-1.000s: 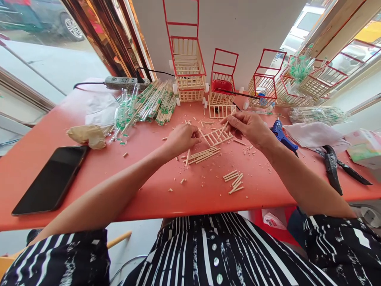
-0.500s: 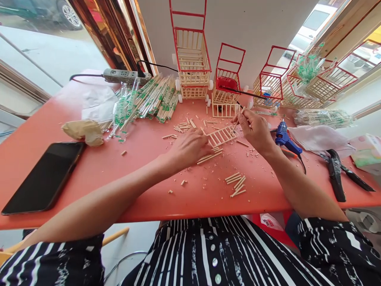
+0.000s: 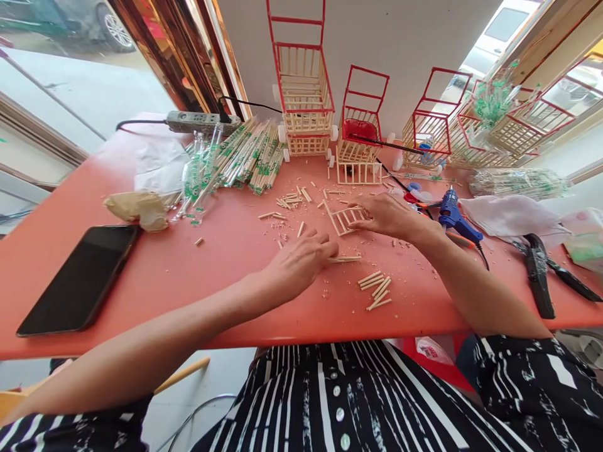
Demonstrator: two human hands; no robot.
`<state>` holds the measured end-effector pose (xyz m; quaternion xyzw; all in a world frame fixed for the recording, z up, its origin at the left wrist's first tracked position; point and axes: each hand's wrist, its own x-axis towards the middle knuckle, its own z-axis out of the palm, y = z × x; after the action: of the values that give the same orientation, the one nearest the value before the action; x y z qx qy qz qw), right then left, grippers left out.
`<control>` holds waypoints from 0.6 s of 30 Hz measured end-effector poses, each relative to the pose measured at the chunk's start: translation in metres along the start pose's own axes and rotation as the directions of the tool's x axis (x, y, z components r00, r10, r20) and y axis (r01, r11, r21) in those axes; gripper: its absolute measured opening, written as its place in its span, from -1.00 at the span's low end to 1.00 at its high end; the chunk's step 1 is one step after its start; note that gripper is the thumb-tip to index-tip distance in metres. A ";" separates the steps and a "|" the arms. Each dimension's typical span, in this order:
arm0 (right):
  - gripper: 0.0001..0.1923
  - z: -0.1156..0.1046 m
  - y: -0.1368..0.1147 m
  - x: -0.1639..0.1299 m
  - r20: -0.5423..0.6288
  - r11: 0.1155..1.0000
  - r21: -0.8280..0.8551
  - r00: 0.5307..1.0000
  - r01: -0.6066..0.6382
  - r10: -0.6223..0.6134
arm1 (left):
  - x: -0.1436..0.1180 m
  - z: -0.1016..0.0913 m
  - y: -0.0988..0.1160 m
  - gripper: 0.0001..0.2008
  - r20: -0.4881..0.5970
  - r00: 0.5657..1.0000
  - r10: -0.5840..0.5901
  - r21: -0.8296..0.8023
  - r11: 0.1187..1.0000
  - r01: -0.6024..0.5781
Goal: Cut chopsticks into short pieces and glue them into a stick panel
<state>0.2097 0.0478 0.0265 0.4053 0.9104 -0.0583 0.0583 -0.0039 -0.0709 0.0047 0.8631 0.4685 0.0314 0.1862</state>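
Low over the table's middle, my left hand (image 3: 301, 262) has its fingers curled and closed on thin cut wooden sticks (image 3: 347, 258), whose ends stick out to the right of the fingertips. My right hand (image 3: 389, 216) pinches the right end of a small ladder-like wooden frame (image 3: 340, 221), which lies on the table with its rungs showing. The fingers cover part of that frame. Nearer the front edge is a loose group of short stick pieces (image 3: 375, 289). More short offcuts (image 3: 289, 201) lie behind my left hand.
Red-trimmed stick-built carts (image 3: 305, 81) stand along the wall. A blue glue gun (image 3: 453, 213) and black-handled pliers (image 3: 539, 276) lie on the right. At left are a phone (image 3: 78, 282), wrapped sticks (image 3: 245, 154) and a power strip (image 3: 195, 121). Wood crumbs dot the red table (image 3: 226, 251).
My left hand has left the frame and come down toward me, shifting the sticks beside it. My right hand has lowered onto the frame's right end; the stick it held upright no longer shows.
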 end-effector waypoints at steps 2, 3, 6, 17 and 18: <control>-0.55 -0.002 -0.002 0.000 0.001 1.000 0.003 1.000 -0.027 0.027 | -0.003 0.001 0.001 -0.76 0.002 1.000 0.004 -0.004 1.000 -0.004; -0.60 -0.002 -0.003 0.001 -0.001 0.999 0.005 0.999 -0.040 0.040 | -0.003 0.001 0.001 -0.76 0.005 1.000 0.011 -0.004 1.000 -0.011; -0.66 -0.001 -0.005 0.004 0.002 0.998 -0.006 0.998 -0.060 0.060 | -0.005 -0.001 0.001 -0.80 0.042 0.998 0.038 -0.015 0.999 -0.037; -0.67 -0.005 -0.018 0.012 0.121 0.990 -0.120 0.988 -0.080 0.095 | -0.017 -0.008 0.008 -0.87 0.097 0.991 0.087 -0.106 0.991 -0.077; -0.66 -0.004 -0.018 0.012 0.126 0.991 -0.117 0.988 -0.070 0.085 | -0.017 -0.008 0.007 -0.84 0.087 0.991 0.096 -0.120 0.989 -0.086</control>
<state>0.1877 0.0455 0.0297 0.4320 0.8900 -0.0310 0.1429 -0.0103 -0.0861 0.0165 0.8718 0.4168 0.0269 0.2560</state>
